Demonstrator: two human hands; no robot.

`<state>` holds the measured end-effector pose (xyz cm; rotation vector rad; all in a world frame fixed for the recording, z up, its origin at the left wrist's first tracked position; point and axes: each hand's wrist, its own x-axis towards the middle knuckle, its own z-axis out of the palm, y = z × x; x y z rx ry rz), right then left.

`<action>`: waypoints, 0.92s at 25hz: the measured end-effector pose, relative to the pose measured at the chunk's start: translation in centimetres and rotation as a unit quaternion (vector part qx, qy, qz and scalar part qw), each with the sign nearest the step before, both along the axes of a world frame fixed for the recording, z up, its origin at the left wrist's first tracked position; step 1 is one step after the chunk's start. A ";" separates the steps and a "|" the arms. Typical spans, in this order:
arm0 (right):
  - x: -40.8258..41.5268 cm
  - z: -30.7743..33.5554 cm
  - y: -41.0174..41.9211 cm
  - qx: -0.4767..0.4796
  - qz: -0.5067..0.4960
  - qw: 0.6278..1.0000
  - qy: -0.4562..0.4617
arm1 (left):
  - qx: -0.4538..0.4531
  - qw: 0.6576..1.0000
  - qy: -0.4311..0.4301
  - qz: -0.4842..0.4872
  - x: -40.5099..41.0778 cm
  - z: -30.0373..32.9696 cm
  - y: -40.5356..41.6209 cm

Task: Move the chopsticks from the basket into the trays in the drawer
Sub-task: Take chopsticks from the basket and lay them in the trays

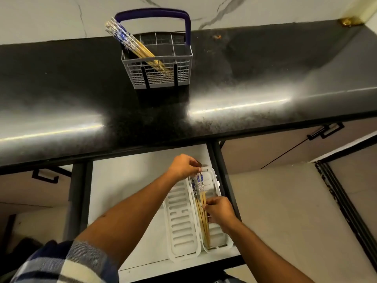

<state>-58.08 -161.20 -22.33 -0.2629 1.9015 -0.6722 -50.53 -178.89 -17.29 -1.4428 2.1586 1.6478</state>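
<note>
A grey cutlery basket (161, 77) with a blue handle stands on the black counter; several bamboo chopsticks (130, 42) with blue-and-white tops lean out of its left side. Below, an open white drawer (126, 184) holds two white slotted trays, a left tray (180, 223) and a right tray (213, 181). A few chopsticks (201, 203) lie lengthwise in the right tray. My left hand (183, 166) pinches their patterned top ends at the tray's far end. My right hand (219, 210) pinches their bamboo shafts near the middle.
The black counter (244, 82) overhangs the drawer's back. Closed cabinet fronts with black handles (326, 130) flank the drawer. A tiled floor (285, 211) lies to the right. A marbled wall rises behind the basket.
</note>
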 end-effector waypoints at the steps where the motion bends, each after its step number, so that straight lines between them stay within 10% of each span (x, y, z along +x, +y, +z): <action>1: 0.3 -0.4 -0.2 0.014 0.004 1.000 0.007 | -0.032 0.999 -0.021 -0.007 -0.1 -0.3 -0.2; 23: 2.9 -1.0 -0.3 0.076 0.265 0.898 0.342 | -0.044 0.996 -0.072 0.024 0.2 -3.2 -0.6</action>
